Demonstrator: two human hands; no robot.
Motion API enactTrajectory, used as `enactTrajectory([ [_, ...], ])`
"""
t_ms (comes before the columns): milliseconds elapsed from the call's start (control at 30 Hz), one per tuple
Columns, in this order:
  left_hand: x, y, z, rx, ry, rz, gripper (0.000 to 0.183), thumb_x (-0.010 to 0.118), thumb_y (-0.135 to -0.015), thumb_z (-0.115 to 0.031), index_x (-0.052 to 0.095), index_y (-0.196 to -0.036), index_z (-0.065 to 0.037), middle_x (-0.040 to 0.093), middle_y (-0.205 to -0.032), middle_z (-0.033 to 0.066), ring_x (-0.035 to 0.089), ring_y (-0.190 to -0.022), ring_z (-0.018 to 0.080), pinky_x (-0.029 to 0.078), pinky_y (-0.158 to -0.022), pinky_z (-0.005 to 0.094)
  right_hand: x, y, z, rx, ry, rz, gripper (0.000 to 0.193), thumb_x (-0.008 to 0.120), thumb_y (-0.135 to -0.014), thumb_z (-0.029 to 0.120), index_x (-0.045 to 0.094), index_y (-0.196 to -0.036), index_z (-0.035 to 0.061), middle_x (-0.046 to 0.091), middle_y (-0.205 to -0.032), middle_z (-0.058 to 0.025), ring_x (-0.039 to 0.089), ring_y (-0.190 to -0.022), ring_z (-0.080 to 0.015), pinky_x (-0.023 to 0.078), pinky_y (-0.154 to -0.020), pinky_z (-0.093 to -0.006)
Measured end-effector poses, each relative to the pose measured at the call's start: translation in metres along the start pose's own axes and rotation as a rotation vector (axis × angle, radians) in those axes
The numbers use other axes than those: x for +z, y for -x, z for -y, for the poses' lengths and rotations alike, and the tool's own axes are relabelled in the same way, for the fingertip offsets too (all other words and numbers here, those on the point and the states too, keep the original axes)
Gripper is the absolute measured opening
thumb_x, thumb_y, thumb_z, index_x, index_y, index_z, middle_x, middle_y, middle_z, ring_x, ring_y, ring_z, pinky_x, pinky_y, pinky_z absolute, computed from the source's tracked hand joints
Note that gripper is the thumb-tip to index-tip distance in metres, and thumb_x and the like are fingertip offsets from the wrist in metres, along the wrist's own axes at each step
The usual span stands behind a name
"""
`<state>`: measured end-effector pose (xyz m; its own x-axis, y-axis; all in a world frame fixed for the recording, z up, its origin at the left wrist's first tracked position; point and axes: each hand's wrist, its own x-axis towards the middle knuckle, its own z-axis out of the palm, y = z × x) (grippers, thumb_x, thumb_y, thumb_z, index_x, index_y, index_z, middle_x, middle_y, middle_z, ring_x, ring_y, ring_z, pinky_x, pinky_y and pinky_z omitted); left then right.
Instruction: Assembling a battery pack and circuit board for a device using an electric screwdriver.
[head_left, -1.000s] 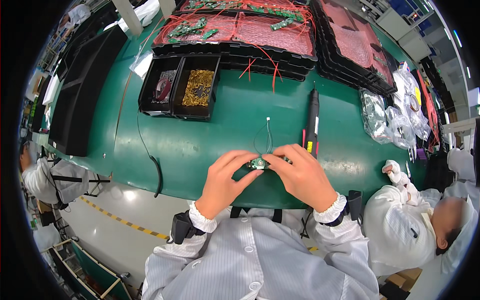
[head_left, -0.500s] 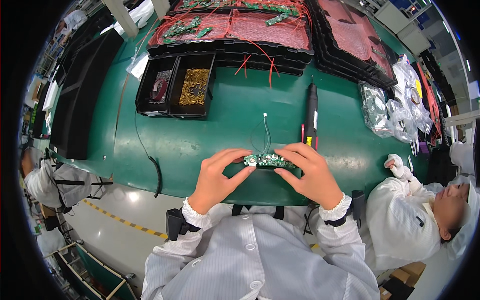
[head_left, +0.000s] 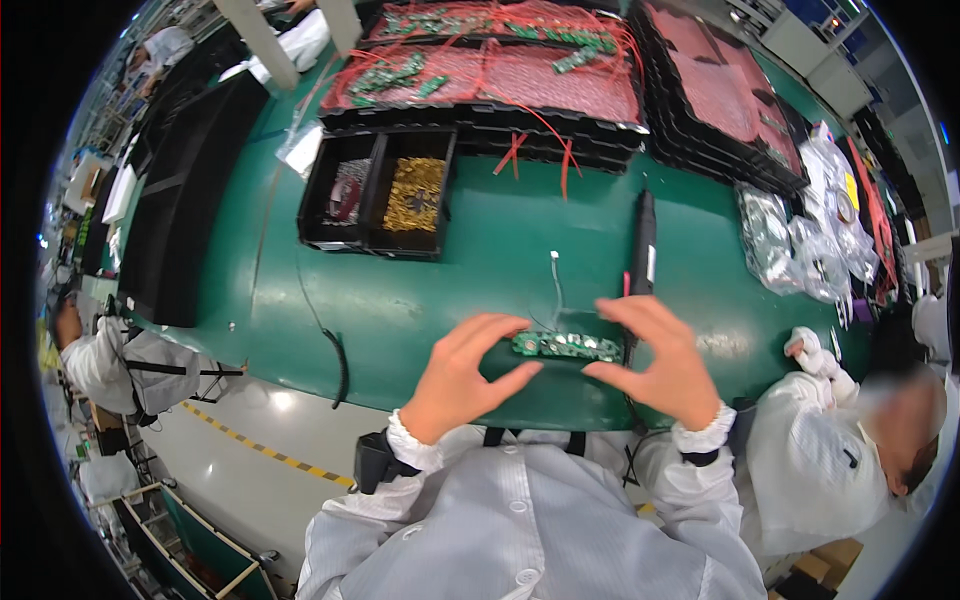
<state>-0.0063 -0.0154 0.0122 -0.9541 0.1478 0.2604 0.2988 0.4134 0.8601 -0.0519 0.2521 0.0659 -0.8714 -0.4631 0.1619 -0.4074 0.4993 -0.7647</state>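
Note:
A narrow green circuit board [head_left: 566,346] with small parts along it lies near the front edge of the table, between my two hands. A thin cable [head_left: 558,285] with a white connector runs from its far side. My left hand [head_left: 467,373] is at the board's left end, its thumb and fingers spread around that end; whether a fingertip still touches is hard to tell. My right hand [head_left: 662,360] stands open at the right end, fingers apart from the board. Just beyond it lies a black pen-shaped electric screwdriver [head_left: 643,240], partly hidden by that hand.
A two-part black bin [head_left: 375,245] holds brass-coloured and silvery small parts. Stacked black trays [head_left: 590,150] with pink bubble wrap, boards and red wires stand behind. Clear plastic bags [head_left: 765,240] lie at right. A black coiled cord [head_left: 338,365] hangs over the front edge. A co-worker [head_left: 810,450] sits at right.
Both hands have loosened from the board's ends, the right one opening wider. The whole view has shifted, so the table sits lower and further right.

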Motion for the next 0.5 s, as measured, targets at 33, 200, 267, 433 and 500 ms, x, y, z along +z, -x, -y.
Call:
enactTrajectory([
  [33, 0.001, -0.002, -0.004, 0.021, -0.035, -0.032, 0.046, 0.090, -0.080, -0.010, 0.072, -0.122, -0.003, 0.075, -0.117, 0.0129, 0.074, -0.101, 0.0271, 0.060, -0.090, 0.0375, -0.009, -0.008, 0.000, -0.050, 0.060, -0.077, 0.052, 0.091, -0.080, 0.017, 0.073, -0.126, 0.0012, 0.072, -0.119, -0.0162, 0.072, -0.104, -0.0302, 0.058, -0.091, -0.0394],
  [200, 0.003, -0.008, -0.007, 0.138, -0.163, 0.033, 0.040, 0.089, -0.082, -0.016, 0.074, -0.118, -0.005, 0.074, -0.114, 0.0124, 0.072, -0.101, 0.0323, 0.059, -0.089, 0.0416, -0.034, -0.091, 0.044, -0.240, -0.002, -0.242, 0.023, 0.078, -0.092, 0.007, 0.076, -0.113, -0.0005, 0.075, -0.100, -0.0138, 0.074, -0.090, -0.0246, 0.058, -0.083, -0.0353],
  [267, 0.003, -0.008, -0.010, 0.075, -0.200, 0.097, 0.034, 0.086, -0.085, -0.016, 0.076, -0.116, -0.007, 0.075, -0.111, 0.0101, 0.072, -0.099, 0.0321, 0.059, -0.087, 0.0424, -0.023, -0.125, 0.053, -0.315, 0.009, -0.135, 0.022, 0.078, -0.092, 0.009, 0.076, -0.111, -0.0004, 0.075, -0.101, -0.0145, 0.074, -0.091, -0.0270, 0.058, -0.083, -0.0365],
  [433, 0.003, -0.006, -0.005, 0.068, -0.169, 0.070, 0.029, 0.085, -0.086, -0.015, 0.077, -0.113, -0.006, 0.077, -0.107, 0.0103, 0.072, -0.100, 0.0320, 0.059, -0.088, 0.0420, 0.063, -0.199, 0.048, -0.512, 0.107, 0.214, 0.020, 0.076, -0.090, 0.011, 0.077, -0.106, 0.0006, 0.076, -0.103, -0.0158, 0.073, -0.094, -0.0352, 0.059, -0.085, -0.0413],
  [500, 0.004, -0.006, -0.004, 0.093, -0.133, 0.030, 0.027, 0.086, -0.086, -0.015, 0.078, -0.110, -0.004, 0.077, -0.106, 0.0121, 0.072, -0.099, 0.0328, 0.059, -0.087, 0.0420, 0.103, -0.219, 0.048, -0.532, 0.228, 0.286, 0.021, 0.073, -0.088, 0.008, 0.078, -0.107, 0.0018, 0.076, -0.101, -0.0164, 0.074, -0.097, -0.0360, 0.059, -0.089, -0.0431],
])
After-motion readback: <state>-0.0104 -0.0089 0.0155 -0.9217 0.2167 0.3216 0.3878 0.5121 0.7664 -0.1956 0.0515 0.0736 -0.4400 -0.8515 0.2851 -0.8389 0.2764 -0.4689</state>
